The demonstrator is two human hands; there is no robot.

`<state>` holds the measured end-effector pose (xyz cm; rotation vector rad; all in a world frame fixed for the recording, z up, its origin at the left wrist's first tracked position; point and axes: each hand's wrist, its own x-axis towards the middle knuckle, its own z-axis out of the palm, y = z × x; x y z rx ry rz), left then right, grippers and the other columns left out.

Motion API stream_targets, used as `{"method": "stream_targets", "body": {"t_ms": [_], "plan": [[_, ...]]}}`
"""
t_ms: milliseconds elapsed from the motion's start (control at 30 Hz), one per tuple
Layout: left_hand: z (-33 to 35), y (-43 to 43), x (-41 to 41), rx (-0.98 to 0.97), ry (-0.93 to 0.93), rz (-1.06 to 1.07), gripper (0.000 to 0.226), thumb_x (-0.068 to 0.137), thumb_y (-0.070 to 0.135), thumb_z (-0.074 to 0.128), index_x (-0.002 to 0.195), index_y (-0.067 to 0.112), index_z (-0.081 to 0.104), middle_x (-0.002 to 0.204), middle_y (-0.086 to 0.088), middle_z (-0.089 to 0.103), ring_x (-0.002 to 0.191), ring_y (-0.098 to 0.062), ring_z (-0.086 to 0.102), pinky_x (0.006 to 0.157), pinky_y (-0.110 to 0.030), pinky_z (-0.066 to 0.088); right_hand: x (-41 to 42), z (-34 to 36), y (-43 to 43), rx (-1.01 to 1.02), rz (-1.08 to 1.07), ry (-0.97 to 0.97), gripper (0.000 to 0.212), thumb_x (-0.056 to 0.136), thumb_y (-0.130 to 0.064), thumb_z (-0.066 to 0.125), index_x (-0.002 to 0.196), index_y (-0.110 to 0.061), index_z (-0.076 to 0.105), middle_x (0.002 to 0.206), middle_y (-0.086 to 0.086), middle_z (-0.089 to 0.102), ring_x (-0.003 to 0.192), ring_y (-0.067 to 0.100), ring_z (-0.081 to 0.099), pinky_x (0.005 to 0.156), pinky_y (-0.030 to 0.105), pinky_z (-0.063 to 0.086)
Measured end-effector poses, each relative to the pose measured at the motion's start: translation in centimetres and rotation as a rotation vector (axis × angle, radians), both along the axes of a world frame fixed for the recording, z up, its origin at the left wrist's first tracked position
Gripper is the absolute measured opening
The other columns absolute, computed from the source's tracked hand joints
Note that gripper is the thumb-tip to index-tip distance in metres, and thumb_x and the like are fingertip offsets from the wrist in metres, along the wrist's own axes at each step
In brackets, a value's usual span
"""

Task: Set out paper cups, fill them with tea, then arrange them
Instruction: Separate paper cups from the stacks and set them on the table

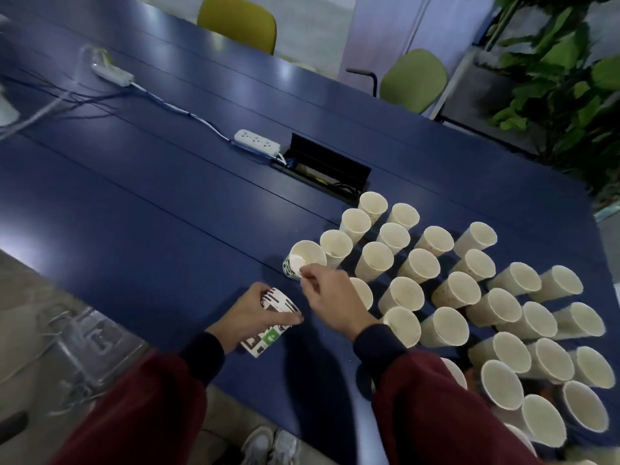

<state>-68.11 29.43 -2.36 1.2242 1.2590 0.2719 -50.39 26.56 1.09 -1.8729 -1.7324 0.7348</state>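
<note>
Left hand (pixel 250 313) wraps round the spare cup stack (pixel 276 318) at bottom centre, probably kept close as supply. Right hand (pixel 330 297) pinches one cup (pixel 303 258) by the rim, apparently adding it to the rows (pixel 436 297) on the desk (pixel 151 196), lower right.

Dark blue worktop (pixel 167 203). Cream-white cups (pixel 419 266); held stack (pixel 280 305) white with dark blocks, green patch. Maroon sleeves (pixel 436 404), navy cuffs (pixel 379 338). Olive-green chairs (pixel 414 80). White power strip (pixel 256 141).
</note>
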Motion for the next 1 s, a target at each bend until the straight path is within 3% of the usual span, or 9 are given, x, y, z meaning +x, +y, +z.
{"method": "stream_targets", "body": {"t_ms": [133,267,367,433,500,600,733,900,1000], "plan": [[-0.5,0.0,-1.8,-0.037,-0.003,-0.013,0.063,0.064,0.039,0.094,0.109,0.018,0.055,0.089,0.0,0.072,0.072,-0.01,0.067,0.063,-0.026,0.054,-1.6,-1.4,1.1,-0.165,0.011,-0.068,0.021,0.1,-0.017,0.053,0.108,-0.002,0.065,0.102,0.021,0.072,0.1,0.043,0.063,0.084,0.045,0.049],[-0.1,0.1,-2.6,-0.06,-0.081,-0.083,0.064,0.064,0.046,0.093,0.112,0.022,0.06,0.092,-0.001,0.075,0.078,-0.012,0.07,0.071,-0.03,0.058,-1.7,-2.0,1.8,-0.287,-0.058,-0.006,0.045,0.097,-0.027,0.061,0.138,-0.009,0.056,0.129,0.019,0.067,0.121,0.036,0.06,0.104,0.042,0.046],[0.5,0.4,-2.7,-0.062,-0.087,-0.14,0.061,0.065,0.047,0.092,0.11,0.02,0.062,0.094,-0.004,0.076,0.078,-0.015,0.071,0.073,-0.032,0.058,-1.9,-1.7,1.3,-0.22,-0.09,0.055,0.049,0.098,-0.026,0.062,0.144,-0.013,0.052,0.123,0.014,0.07,0.117,0.03,0.063,0.104,0.04,0.046],[0.7,0.5,-2.5,-0.061,-0.074,-0.171,0.063,0.063,0.049,0.092,0.106,0.015,0.063,0.089,-0.004,0.076,0.075,-0.015,0.07,0.068,-0.03,0.056,-2.4,-1.3,0.0,-0.093,-0.148,0.095,0.039,0.099,-0.026,0.061,0.136,-0.013,0.06,0.12,0.009,0.071,0.109,0.025,0.065,0.1,0.038,0.048],[0.8,0.2,-2.1,-0.053,-0.068,-0.201,0.058,0.06,0.047,0.088,0.101,0.013,0.065,0.085,-0.002,0.076,0.072,-0.014,0.07,0.066,-0.029,0.054,-3.3,-1.5,-1.8,-0.021,-0.191,0.15,0.022,0.1,-0.028,0.06,0.112,-0.013,0.071,0.106,0.003,0.072,0.094,0.017,0.065,0.09,0.036,0.05],[0.5,-0.4,-1.4,-0.017,-0.098,-0.228,0.041,0.066,0.035,0.084,0.099,0.016,0.068,0.087,-0.005,0.075,0.073,-0.014,0.069,0.068,-0.031,0.054,-4.1,-2.2,-4.3,-0.033,-0.219,0.247,0.028,0.103,-0.028,0.056,0.084,-0.012,0.067,0.078,0.0,0.067,0.072,0.011,0.056,0.075,0.039,0.048],[0.6,-1.2,-0.5,-0.002,-0.131,-0.258,0.021,0.083,0.018,0.078,0.104,0.016,0.073,0.093,-0.008,0.077,0.077,-0.015,0.071,0.07,-0.028,0.055,-3.4,-2.5,-6.7,-0.056,-0.322,0.372,0.028,0.101,-0.023,0.058,0.082,-0.006,0.07,0.076,0.004,0.07,0.069,0.008,0.057,0.072,0.038,0.051],[0.8,-2.5,0.3,0.004,-0.085,-0.271,0.02,0.082,0.024,0.08,0.097,0.011,0.074,0.087,-0.006,0.078,0.073,-0.016,0.071,0.067,-0.03,0.054,-2.7,-1.5,-8.2,-0.076,-0.335,0.345,0.028,0.101,-0.02,0.06,0.076,-0.009,0.066,0.066,-0.008,0.064,0.06,0.001,0.052,0.066,0.027,0.045],[1.2,-3.0,1.2,-0.003,-0.087,-0.253,0.022,0.082,0.026,0.08,0.097,0.01,0.076,0.088,-0.007,0.078,0.075,-0.018,0.071,0.069,-0.031,0.053,-2.1,-1.3,-8.4,-0.038,-0.353,0.297,0.029,0.102,-0.021,0.058,0.078,-0.007,0.067,0.07,-0.003,0.064,0.063,0.007,0.053,0.071,0.036,0.048]]}}
